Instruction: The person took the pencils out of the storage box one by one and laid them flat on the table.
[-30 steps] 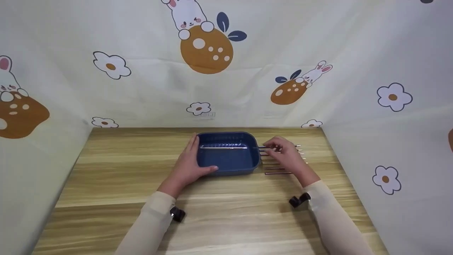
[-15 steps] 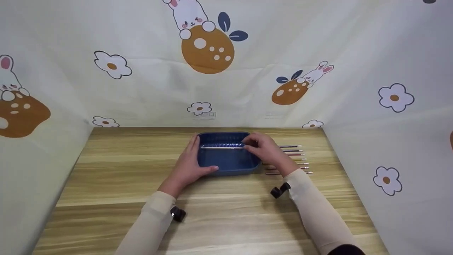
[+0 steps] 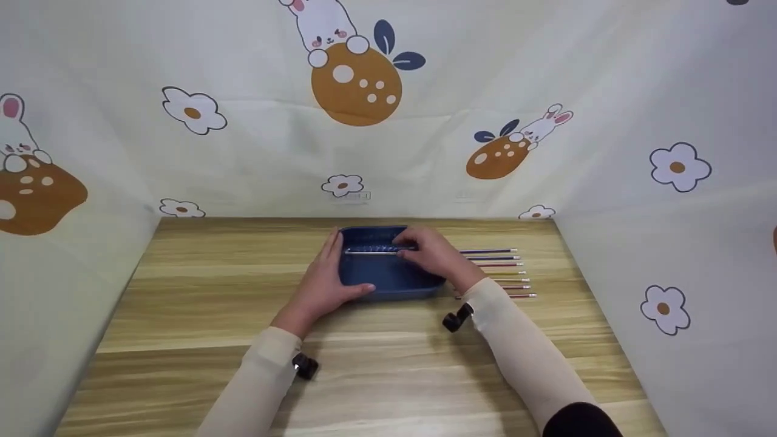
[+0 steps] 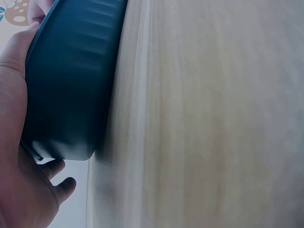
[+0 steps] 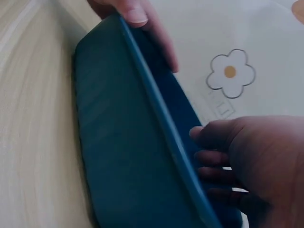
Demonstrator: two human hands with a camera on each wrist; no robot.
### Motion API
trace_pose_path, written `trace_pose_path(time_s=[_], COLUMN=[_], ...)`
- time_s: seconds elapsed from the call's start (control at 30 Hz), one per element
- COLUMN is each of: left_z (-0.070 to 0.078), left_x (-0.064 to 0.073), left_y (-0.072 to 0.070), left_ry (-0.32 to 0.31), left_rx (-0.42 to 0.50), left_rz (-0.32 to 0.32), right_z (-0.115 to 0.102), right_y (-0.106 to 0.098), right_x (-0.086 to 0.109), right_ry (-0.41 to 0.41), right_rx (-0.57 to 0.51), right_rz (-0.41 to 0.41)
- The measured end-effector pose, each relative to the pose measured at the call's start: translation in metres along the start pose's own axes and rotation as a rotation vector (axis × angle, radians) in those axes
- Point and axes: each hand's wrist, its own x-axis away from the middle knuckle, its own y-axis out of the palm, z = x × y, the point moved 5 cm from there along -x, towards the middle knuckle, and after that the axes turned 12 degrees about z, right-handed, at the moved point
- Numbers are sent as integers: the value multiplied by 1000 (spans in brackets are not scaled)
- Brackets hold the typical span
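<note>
A dark blue rectangular box (image 3: 394,295) with an uncovered top stands on the table. My left hand (image 3: 320,284) holds its left end, thumb over the near rim and fingers along the far side. Inside the box, a slim pencil (image 3: 371,252) lies lengthwise near the ribbed back wall. My right hand (image 3: 432,254) reaches over the right part of the box, thumb and index finger pinching a pencil whose greater part is hidden. In the right wrist view, the fingers (image 5: 213,173) dip past the rim, and what they hold does not show.
Several pencils with white eraser ends lie in a row right of the box, among them a red pencil (image 3: 502,264). The wood-grain table (image 3: 376,370) meets a printed cloth wall (image 3: 255,158) behind the box. Cloth also hangs at both sides.
My right hand has moved left from the pencil row into the box, carrying a pencil. More of the row on the table shows now. The left hand and the box stay put.
</note>
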Motion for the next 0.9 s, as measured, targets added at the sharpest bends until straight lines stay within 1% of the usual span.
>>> trace_pose_path(time_s=[0.2,0.37,0.47,0.63,0.9], left_z=[0,-1,-2,-2,-1], left_x=[0,-2,-2,-1,0], left_y=[-1,-1,0,2,2], left_ry=[-14,-12,-17,-19,0], left_rx=[-5,0,2,2,9], left_rz=[-5,-1,2,-10,-4], right_z=[-1,0,1,4,7], right_y=[11,17,21,26,33], right_x=[-10,-16,-17,-16,-15], right_ry=[1,-5,4,11,-15], right_rx=[96,142,141,162,167], right_rz=[-32,-18,-19,-29,-24])
